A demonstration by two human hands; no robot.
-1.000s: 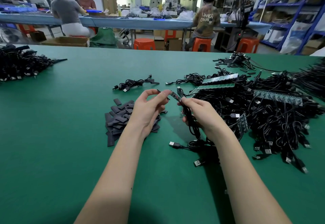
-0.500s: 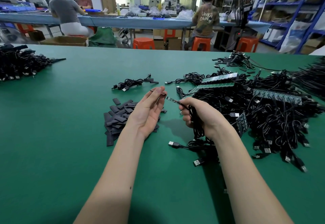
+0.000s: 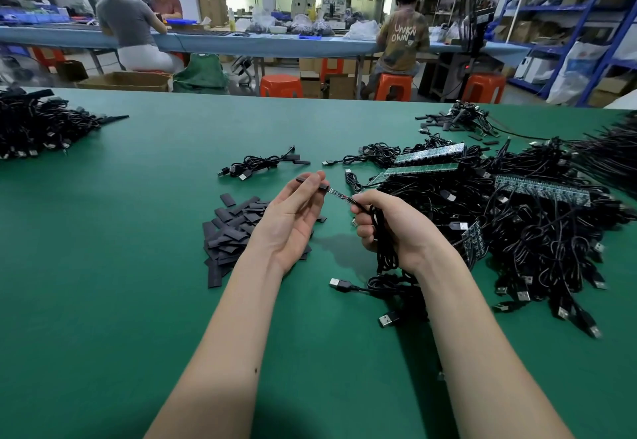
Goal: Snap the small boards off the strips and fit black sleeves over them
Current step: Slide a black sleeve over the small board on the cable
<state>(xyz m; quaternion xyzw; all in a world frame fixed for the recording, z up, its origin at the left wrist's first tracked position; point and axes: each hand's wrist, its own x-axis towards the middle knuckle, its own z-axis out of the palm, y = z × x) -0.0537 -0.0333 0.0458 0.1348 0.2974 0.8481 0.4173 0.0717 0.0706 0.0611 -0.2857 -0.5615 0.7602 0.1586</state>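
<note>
Now, nearest the viewer, two bare forearms are reaching out over the green desk. The right hand is curling round a bundled black cable and pinching its end, so that the small board on that end is sticking out to the left. Below the hand, USB plugs are trailing onto the desk.

The left hand is turning palm-up, its fingers lying nearly straight while pinching a black sleeve against the thumb. A second ago these fingers were curled and the board was tilted up beside them; since then the hand has been opening out and the sleeve's mouth has been coming into line with the board's tip. The two are now lying just beside each other, perhaps touching, with the board not yet inside. That suggests the snapping step for this piece is done and the sliding-on is about to start.

Under and left of the left hand, a heap of loose sleeves is waiting. To the right, a large tangle of cables is carrying several green board strips. A little farther, one small cable bundle is lying alone, and another cable pile is sitting at the far left. Beyond the desk, people are sitting at a long bench.
</note>
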